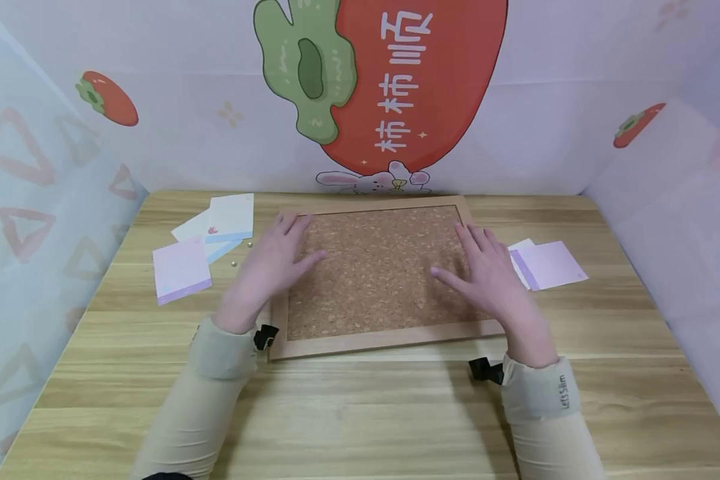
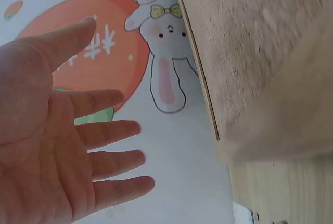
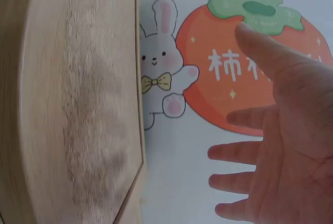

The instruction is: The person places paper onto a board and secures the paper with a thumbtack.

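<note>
A cork board (image 1: 372, 273) in a light wooden frame (image 1: 384, 339) lies slightly skewed on the table. Over its left side I hold my left hand (image 1: 270, 263), thumb out toward the cork and fingers extended; the left wrist view shows the bare palm and spread, straight fingers. My right hand (image 1: 492, 273) is over the board's right side in the same way, thumb pointing inward. Its palm (image 3: 302, 146) in the right wrist view has nothing in it. Both hands overlap the frame's sides in the head view.
Several paper sheets lie left of the board, among them a purple-edged sheet (image 1: 182, 270) and a blue-edged sheet (image 1: 231, 217). Two small round pieces (image 1: 250, 245) sit beside them. Another purple-edged sheet (image 1: 552, 265) partly covers a white one at right. A printed backdrop (image 1: 516, 147) stands behind.
</note>
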Tool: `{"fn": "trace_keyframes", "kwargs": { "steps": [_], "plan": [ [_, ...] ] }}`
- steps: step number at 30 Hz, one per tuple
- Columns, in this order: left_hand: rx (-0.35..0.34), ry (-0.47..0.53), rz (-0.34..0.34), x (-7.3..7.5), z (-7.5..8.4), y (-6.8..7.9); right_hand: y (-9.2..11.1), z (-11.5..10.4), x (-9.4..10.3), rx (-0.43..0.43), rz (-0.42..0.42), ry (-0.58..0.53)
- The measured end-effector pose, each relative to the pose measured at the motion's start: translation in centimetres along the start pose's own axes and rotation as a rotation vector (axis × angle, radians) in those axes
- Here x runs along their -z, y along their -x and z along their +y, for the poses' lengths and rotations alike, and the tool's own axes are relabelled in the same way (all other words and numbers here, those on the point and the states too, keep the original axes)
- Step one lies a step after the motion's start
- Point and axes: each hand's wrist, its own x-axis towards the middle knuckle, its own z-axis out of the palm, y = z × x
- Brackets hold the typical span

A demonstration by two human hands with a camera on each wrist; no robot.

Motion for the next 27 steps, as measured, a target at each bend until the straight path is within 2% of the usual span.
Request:
{"fn": "trace_keyframes", "kwargs": {
  "steps": [5, 12, 20, 27],
  "plan": [
    [0.067, 0.039, -0.027, 0.2, -0.8, 0.2, 0.3, 1.8, 0.5, -0.034, -0.01, -0.02],
    [0.158, 0.007, -0.098, 0.3, -1.6, 0.2, 1.2, 5.7, 1.6, -0.144, -0.044, -0.052],
    [0.203, -0.002, -0.162, 0.0, -2.2, 0.2, 1.7, 9.4, 2.1, -0.221, -0.049, -0.053],
    [0.199, -0.064, -0.206, -0.1, -2.4, 0.2, 2.2, 11.9, 2.3, -0.303, -0.056, -0.098]
  ]
}}
